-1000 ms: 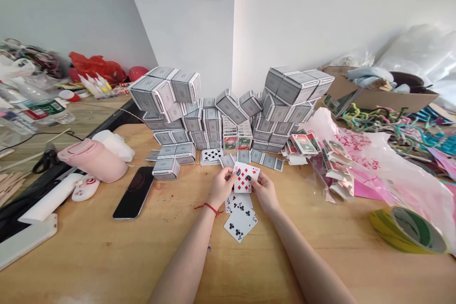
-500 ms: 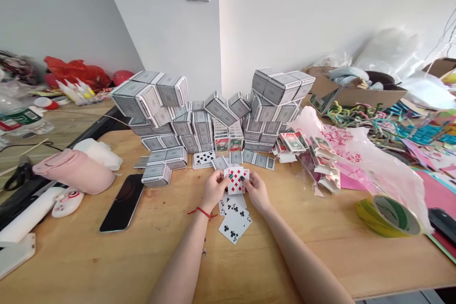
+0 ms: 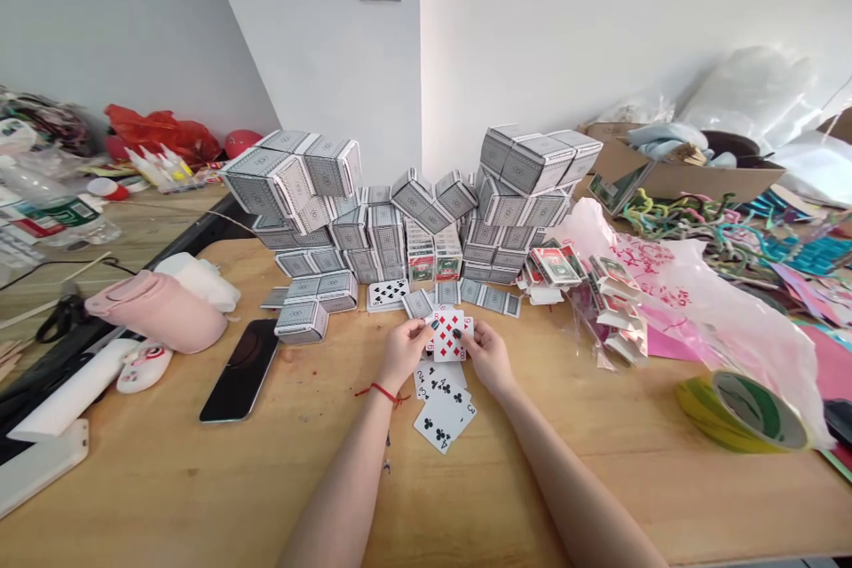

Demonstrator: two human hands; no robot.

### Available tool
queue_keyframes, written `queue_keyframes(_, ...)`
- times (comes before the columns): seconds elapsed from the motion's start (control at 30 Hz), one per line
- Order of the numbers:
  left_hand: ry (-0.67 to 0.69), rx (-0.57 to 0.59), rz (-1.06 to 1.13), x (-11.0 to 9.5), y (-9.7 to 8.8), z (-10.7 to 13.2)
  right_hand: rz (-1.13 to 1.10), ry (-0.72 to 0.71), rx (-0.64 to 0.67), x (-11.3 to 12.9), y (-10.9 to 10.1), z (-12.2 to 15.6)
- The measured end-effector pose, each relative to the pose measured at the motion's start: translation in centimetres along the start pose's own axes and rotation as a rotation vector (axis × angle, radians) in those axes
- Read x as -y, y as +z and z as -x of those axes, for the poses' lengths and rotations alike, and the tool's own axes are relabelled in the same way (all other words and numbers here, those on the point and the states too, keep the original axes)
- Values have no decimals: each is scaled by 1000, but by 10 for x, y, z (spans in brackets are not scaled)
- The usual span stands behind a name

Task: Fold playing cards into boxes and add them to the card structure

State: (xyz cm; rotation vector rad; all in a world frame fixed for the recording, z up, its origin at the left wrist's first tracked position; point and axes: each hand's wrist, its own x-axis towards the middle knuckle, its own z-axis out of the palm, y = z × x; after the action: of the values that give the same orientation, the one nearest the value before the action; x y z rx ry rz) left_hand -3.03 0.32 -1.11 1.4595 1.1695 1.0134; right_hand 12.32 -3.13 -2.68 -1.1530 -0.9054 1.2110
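Between both hands are playing cards with red diamonds facing me, held a little above the table. My left hand pinches their left edge, a red cord round its wrist. On their right edge my right hand has its thumb on the face and its fingers behind. Just below lie loose club cards, overlapping face up. Behind the hands rises a structure of folded card blocks with grey patterned backs. A spades card and several face-down cards lie at its foot.
Left of the hands are a black phone, a pink bottle and a white roll. On the right lie card boxes, a plastic bag and a yellow tape roll. A cardboard box stands farther back.
The view has shifted slightly, so everything sits a little farther right. My right thumb has slid inward over the diamond cards' face; both hands still hold them.
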Motion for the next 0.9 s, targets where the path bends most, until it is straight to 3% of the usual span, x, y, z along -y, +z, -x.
queue_keyframes(0.9, -32, 4, 38, -6, 1, 2, -3, 87, 46, -1, -6, -2)
